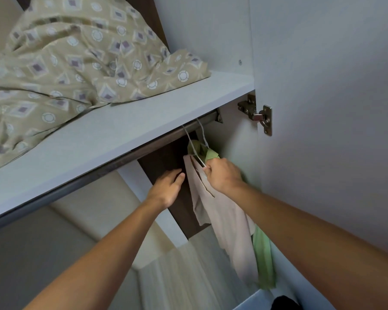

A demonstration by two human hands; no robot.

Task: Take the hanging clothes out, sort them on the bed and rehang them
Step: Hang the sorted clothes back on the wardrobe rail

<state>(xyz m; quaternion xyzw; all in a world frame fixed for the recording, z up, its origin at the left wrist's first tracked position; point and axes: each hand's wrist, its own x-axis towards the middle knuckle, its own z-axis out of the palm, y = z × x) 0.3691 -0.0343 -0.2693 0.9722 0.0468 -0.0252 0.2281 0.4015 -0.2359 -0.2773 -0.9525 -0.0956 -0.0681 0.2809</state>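
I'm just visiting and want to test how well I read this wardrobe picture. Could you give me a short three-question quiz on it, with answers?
1. True or false: both hangers are hooked on the rail.
2. Which hand holds a hanger? A) left B) right C) neither
3. Fill in: behind the pale beige garment hangs a ____ one.

Key
1. True. Both hooks sit over the rail, under the shelf that carries the patterned bedding.
2. B. The right hand has its grip on the wire of a hanger; the left hand is open beside the beige garment, holding nothing.
3. Green. The green garment shows at the collar and the hem.
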